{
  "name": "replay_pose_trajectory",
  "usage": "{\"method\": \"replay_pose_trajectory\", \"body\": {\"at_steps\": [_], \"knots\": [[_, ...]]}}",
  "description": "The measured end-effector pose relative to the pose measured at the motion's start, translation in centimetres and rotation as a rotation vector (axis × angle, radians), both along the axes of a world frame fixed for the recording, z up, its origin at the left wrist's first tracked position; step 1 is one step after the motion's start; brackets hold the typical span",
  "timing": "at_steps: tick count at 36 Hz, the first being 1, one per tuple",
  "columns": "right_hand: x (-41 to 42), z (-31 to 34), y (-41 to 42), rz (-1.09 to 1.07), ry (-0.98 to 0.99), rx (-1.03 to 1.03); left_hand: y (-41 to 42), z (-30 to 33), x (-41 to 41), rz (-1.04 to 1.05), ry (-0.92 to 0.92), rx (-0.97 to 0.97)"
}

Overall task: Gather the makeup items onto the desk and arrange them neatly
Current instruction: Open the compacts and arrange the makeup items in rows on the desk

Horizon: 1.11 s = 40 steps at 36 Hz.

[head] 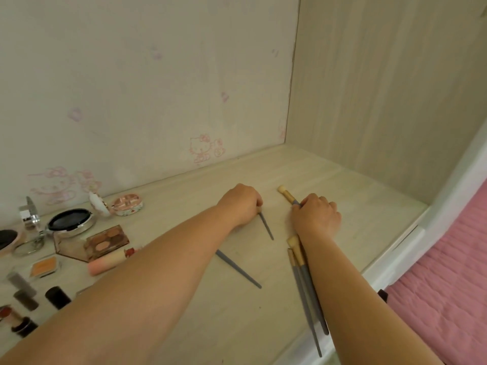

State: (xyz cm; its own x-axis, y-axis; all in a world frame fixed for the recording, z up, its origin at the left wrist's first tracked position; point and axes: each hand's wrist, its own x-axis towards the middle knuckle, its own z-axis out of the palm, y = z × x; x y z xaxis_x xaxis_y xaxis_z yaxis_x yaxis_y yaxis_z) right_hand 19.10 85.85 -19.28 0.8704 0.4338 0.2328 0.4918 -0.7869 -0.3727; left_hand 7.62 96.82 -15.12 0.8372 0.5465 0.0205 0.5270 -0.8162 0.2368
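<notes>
Both hands (pixel 241 204) (pixel 316 216) gripping brushes (pixel 288 196) mid-desk (pixel 355 185).

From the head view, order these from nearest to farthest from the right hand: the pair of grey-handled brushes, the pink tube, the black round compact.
From the right hand:
1. Pair of grey-handled brushes, just below its wrist.
2. Pink tube, left.
3. Black round compact, far left.

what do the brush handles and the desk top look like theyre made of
Brush handles: matte grey, thin and tapering, probably painted wood or plastic; the look leaves it open. Their ferrules have a dull gold tone, likely metal. Desk top: pale wood-grain surface with faint streaks and a low sheen, probably laminate rather than bare wood.
</notes>
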Motion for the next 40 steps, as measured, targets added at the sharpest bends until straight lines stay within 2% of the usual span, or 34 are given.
{"method": "replay_pose_trajectory", "body": {"at_steps": [11,26,31,34,36,40], "knots": [[-0.3,0.2,0.3,0.063,0.003,0.005,-1.3,-0.8,-3.2,-0.063,0.078,0.126],[-2.1,1.7,-5.2,0.174,0.293,0.046,-7.6,-0.6,-6.1,-0.091,0.201,0.226],[-3.4,2.7,-7.5,0.241,0.347,0.02,-9.5,-0.4,-7.7,-0.117,0.089,0.258],[-4.1,3.1,-8.7,0.265,0.326,0.01,-11.1,-0.4,-8.2,-0.271,0.018,0.27],[-4.6,3.3,-9.2,0.278,0.322,0.001,-12.1,-0.6,-8.2,-0.347,0.091,0.234],[-5.0,3.1,-9.7,0.295,0.291,-0.022,-13.4,-1.4,-8.0,-0.333,0.26,0.165]]}}
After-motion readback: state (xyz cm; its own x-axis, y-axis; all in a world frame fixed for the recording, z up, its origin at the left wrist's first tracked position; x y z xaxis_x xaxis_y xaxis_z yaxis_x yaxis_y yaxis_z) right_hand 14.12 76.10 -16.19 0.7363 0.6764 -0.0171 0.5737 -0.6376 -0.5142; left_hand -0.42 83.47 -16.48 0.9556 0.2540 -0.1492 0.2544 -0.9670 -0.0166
